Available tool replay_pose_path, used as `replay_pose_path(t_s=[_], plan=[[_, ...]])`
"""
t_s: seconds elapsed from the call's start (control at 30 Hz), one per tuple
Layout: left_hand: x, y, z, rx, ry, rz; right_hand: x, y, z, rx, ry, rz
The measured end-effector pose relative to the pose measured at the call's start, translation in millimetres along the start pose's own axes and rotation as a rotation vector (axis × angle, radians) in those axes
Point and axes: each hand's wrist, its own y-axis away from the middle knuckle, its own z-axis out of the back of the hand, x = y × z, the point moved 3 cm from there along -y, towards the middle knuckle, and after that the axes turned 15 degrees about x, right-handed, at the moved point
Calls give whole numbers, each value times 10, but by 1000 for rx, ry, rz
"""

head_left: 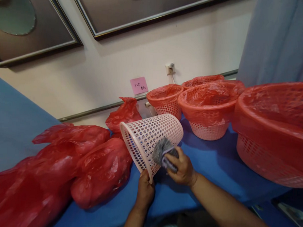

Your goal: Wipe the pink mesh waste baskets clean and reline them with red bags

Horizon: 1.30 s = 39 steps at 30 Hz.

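A pale pink perforated wastebasket (pixel 146 131) lies tilted on its side above the blue tabletop, its open mouth facing left. My left hand (pixel 145 189) is closed on the basket's rim at the lower edge. In my right hand (pixel 183 166) is a bunched grey cloth (pixel 162 150), pressed against the basket's outer wall. My right fingers are wrapped round the cloth, and part of it is hidden under them.
Several filled red plastic bags (pixel 102 171) lie on the left of the blue-covered table (pixel 173 200). On the right stand several perforated baskets (pixel 208 128) lined with red bags. A pink note (pixel 139 85) and a socket (pixel 170 68) are on the wall behind.
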Motion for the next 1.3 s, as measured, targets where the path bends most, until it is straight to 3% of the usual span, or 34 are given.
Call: replay_pose_path(t_s=[0.07, 0.13, 0.23, 0.33, 0.43, 0.63, 0.77, 0.87, 0.93, 1.0, 1.07, 1.13, 1.3], plan=[[25, 2, -13, -3, 4, 9, 170, 32, -45, 64, 14, 172], [58, -2, 2, -7, 29, 16, 160, 23, -72, 48, 1, 142], [88, -38, 139, -14, 88, 26, -152, -33, -23, -126, -53, -233], [68, -112, 402, -27, 162, 75, -525, -41, 139, -421, -118, -616], [-11, -188, 657, -8, 253, 118, -706, -32, 273, -581, -249, -774], [-90, -206, 942, 8, 422, 169, -616, 154, 245, -502, -826, -775], [-73, -278, 985, -42, 476, 220, -559, 438, 257, -470, -994, -726], [-217, -407, 951, -265, 304, 189, -551, 564, 288, -463, -1004, -730], [-432, -471, 901, -461, 73, 78, -533, 570, 301, -449, -1010, -729], [-698, -521, 813, -561, -211, -50, -503, 529, 307, -399, -1015, -717], [-949, -590, 707, -543, -484, -122, -472, 477, 310, -336, -993, -698], [-1153, -703, 612, -450, -694, -133, -448, 438, 299, -280, -970, -688], [-1429, -1159, 448, -123, -881, -109, -392, 359, 166, -111, -964, -650]])
